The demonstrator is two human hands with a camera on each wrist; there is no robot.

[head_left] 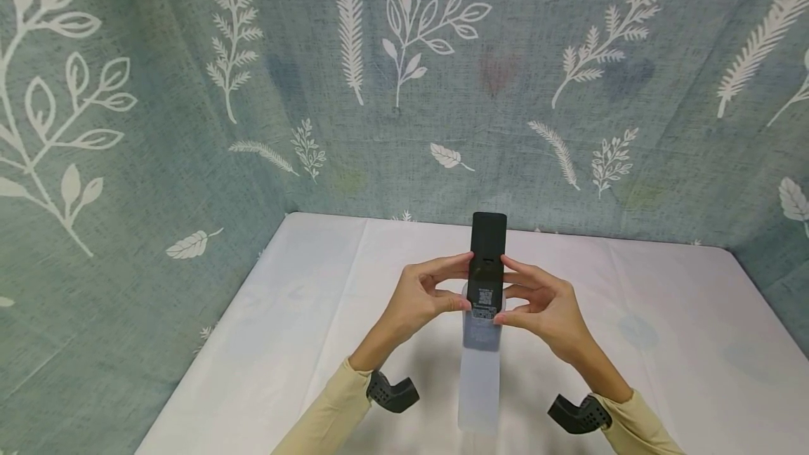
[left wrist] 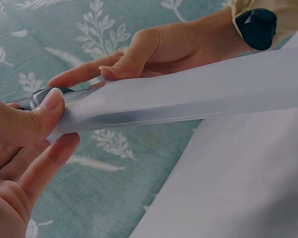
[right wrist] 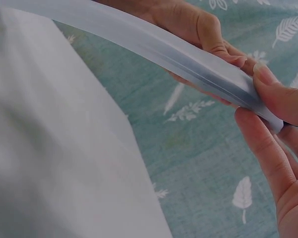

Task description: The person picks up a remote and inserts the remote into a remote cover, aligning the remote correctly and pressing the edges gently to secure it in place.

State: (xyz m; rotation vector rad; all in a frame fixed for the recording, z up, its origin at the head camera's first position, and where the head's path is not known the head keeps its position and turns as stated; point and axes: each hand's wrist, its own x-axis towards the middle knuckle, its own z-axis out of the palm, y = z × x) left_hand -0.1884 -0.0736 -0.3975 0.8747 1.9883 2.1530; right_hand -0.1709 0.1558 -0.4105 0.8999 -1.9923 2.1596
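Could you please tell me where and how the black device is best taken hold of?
The black device is probably best pinched across its narrow width at the upper end, coming from above: that end juts out bare from the translucent sleeve, beyond the left hand and right hand.

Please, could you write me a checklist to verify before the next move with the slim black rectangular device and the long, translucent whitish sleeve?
1. Left hand holds the long, translucent whitish sleeve at its mouth: ok, thumb and fingers pinch it.
2. Right hand supports the opposite edge: ok, also pinching.
3. Lower end of the slim black rectangular device is inside the sleeve: ok, it shows darkly through.
4. Device completely covered: not ok, its upper part sticks out.
5. Device roughly in line with the sleeve: ok.
6. Sleeve's far end closed: cannot tell.
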